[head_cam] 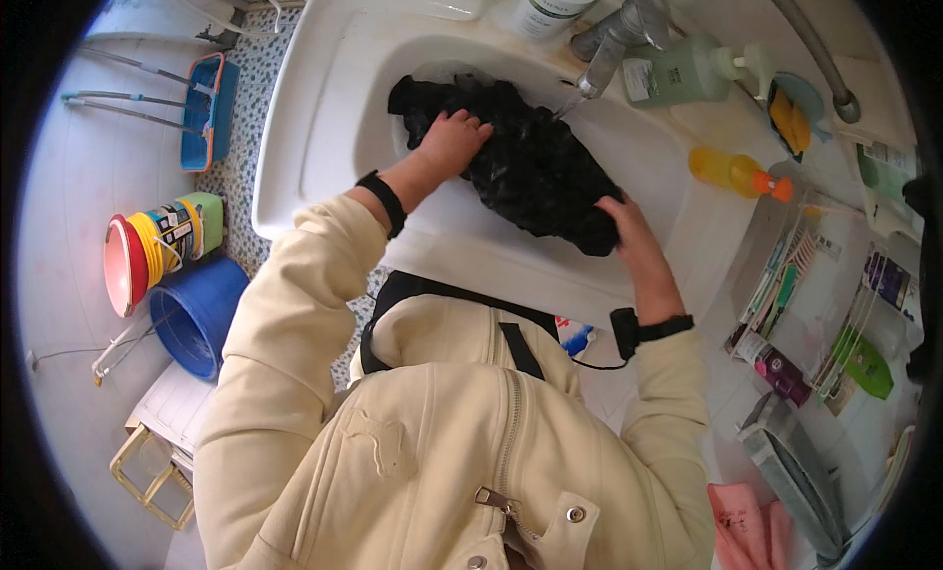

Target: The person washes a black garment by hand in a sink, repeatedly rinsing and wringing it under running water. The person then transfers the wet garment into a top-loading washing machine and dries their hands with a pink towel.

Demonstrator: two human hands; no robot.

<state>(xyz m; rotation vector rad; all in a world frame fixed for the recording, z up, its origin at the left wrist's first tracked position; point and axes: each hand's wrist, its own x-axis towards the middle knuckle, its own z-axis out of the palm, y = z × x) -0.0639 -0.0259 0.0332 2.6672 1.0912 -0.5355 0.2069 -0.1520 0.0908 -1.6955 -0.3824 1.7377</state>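
Observation:
A wet black garment lies bunched across the basin of a white ceramic sink. My left hand is on its left part, fingers curled into the fabric. At the lower right end, my right hand grips the cloth, thumb on top and the other fingers hidden. A thin stream of water runs from the metal faucet onto the garment. Suds show along the basin's far left side.
On the sink's rim stand a white bottle, a green pump bottle and a yellow bottle. Wire racks with toiletries line the right wall. Buckets, including a blue one, stand on the left near a mop bucket.

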